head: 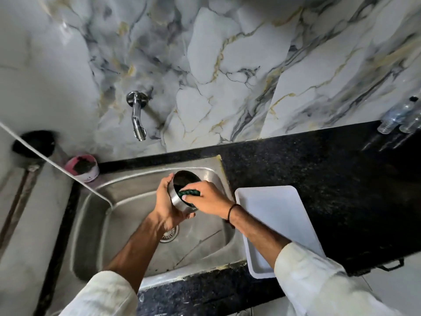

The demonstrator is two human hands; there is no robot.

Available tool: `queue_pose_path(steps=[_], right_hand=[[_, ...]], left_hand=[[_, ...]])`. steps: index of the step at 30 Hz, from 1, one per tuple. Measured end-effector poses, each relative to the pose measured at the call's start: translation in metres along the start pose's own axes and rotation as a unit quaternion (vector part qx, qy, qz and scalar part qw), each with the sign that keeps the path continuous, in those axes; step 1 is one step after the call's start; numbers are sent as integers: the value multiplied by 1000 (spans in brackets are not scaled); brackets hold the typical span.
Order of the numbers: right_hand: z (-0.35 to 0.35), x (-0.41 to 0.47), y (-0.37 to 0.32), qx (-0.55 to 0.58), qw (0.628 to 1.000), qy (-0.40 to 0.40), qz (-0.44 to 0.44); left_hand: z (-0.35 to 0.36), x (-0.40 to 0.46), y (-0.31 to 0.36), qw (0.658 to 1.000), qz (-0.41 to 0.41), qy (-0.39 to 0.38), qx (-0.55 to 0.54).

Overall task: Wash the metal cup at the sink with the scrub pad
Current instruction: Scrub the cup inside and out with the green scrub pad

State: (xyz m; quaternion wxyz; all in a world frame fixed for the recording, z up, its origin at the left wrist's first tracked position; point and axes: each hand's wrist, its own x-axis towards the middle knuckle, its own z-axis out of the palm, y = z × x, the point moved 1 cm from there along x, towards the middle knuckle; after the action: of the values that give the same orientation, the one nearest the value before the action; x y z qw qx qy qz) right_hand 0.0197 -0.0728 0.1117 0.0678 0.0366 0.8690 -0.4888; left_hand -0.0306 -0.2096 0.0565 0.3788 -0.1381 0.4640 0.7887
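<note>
A shiny metal cup [177,197] is held over the steel sink [127,224], tipped so its dark mouth faces right and away from me. My left hand [167,205] wraps around the cup's side and base. My right hand [208,198] grips a green scrub pad [189,193] and presses it into the cup's rim and inside. Part of the pad is hidden inside the cup.
A chrome tap [136,116] sticks out of the marble wall above the sink; no water is visible. A pink tub [82,168] sits at the sink's back left corner. A white tray [278,222] lies on the black counter [330,183] right of the sink. Clear bottles [401,117] stand far right.
</note>
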Motion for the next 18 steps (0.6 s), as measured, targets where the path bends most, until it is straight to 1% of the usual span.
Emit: queue_pose_path(steps=[2,3,4,5,6,7,9,10,11,13,14,15,16,17,18], right_hand=[[9,-3,-6,15,998,-54,36],[9,-5,-6,-24,996,-87,25],[8,-5,-4,-102,987,-122,-6],[5,-4,-2,-199,968,-146,-51],[1,-1,-2,-266,948,-156,-74],[-3,2,-4,-307,935,-157,-87],[-10,13,-12,-346,923,-137,-97],[-12,19,-17,-337,928,-135,-82],[-12,22,-21,-313,937,-142,-69],[-9,23,-39,-198,968,-146,-45],[-6,23,-48,-110,983,-142,-32],[-2,21,-56,7,992,-129,-4],[2,18,-63,112,987,-109,30],[6,17,-68,176,978,-97,59],[9,16,-71,201,972,-92,75]], left_hand=[[-6,-2,4,1000,8,15,-25],[-10,-5,6,999,14,18,-38],[-14,-6,9,999,18,19,-43],[-15,-9,10,999,19,21,-41],[-16,-10,10,999,15,23,-38],[-15,-12,10,999,12,22,-38],[-11,-13,10,999,10,15,-35],[-8,-13,12,999,10,11,-34],[-6,-14,14,999,8,7,-36],[-3,-15,24,999,7,0,-34],[-1,-15,29,1000,9,-1,-27],[0,-16,33,1000,12,-1,-18],[2,-17,37,1000,15,2,-12],[3,-18,40,1000,17,5,-15],[2,-18,43,999,18,7,-28]])
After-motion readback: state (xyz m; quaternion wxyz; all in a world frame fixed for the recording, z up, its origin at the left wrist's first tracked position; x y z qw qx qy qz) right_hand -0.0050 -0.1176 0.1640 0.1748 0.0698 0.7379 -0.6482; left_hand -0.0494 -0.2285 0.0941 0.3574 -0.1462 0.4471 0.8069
